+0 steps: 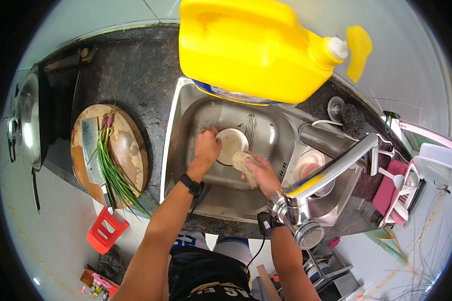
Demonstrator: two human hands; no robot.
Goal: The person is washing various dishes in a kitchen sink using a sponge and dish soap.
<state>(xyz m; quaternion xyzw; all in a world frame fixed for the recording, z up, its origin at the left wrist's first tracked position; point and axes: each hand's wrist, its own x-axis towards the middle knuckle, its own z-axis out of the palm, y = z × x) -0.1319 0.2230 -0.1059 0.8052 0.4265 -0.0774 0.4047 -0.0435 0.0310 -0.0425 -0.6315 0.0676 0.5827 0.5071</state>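
My left hand (206,146) grips the left rim of a small white bowl (230,140) in the larger basin of the stainless steel sink (190,109). In my right hand (264,174) is a tan, fibrous loofah scrubber (242,162), its top end at the bowl's lower right rim. A little cloudy liquid seems to lie in the bowl. Just right of the bowl, a bundle of thin chopsticks (251,126) lies on the basin floor. Part of the bowl is hidden by my left fingers and the scrubber.
A large yellow jug (245,49) stands behind the sink. The chrome faucet (333,163) reaches over the smaller basin, where bowls (310,161) are stacked. On the left, a round wooden board (130,141) bears a cleaver (91,150) and green onions (111,167). A red stool (105,231) is below.
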